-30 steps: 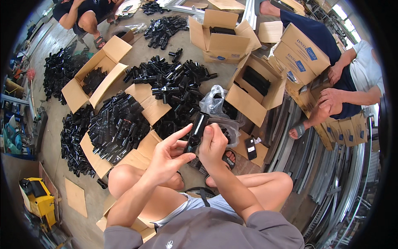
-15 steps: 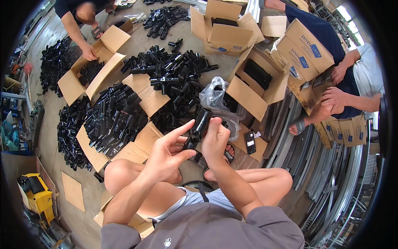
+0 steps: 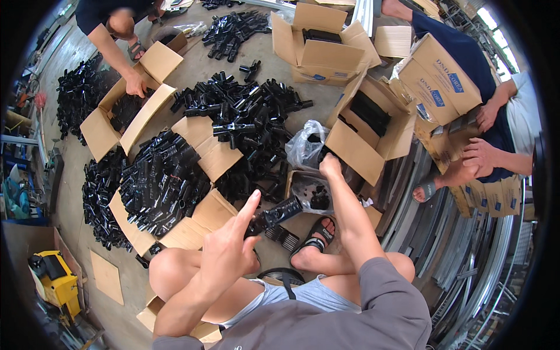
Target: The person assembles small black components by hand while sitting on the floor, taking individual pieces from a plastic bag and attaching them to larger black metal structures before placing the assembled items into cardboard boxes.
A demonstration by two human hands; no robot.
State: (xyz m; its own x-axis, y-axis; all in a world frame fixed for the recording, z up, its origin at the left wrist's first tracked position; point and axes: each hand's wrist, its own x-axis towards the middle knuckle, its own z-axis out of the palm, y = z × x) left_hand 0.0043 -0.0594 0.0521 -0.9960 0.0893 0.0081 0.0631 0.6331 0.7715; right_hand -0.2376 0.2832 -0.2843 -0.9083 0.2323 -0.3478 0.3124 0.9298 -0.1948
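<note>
A black tubular pipe fitting [image 3: 283, 211] stands out from my left hand [image 3: 224, 251]. Its index finger points up and away while the thumb and hidden fingers hold the fitting. My right hand [image 3: 330, 165] reaches forward to the edge of a clear plastic bag [image 3: 303, 147] beside an open carton [image 3: 353, 153]. Its fingers look curled, with their tips hidden against dark parts. Just below, a small box lined with clear plastic [image 3: 301, 185] holds small black pieces [image 3: 319, 198]. A row of black ribbed parts [image 3: 282, 237] lies by my foot.
Heaps of black fittings [image 3: 251, 111] cover the floor ahead, and an open carton [image 3: 133, 233] at left is piled with more. A co-worker's hand [image 3: 136, 85] reaches into another carton; a seated person is at right. Metal profiles [image 3: 443, 251] lie along the right.
My right hand has let go of the fitting and moved forward to the plastic bag. My left hand keeps the fitting, now tipped to the right and lower. The small lined box has come into view.
</note>
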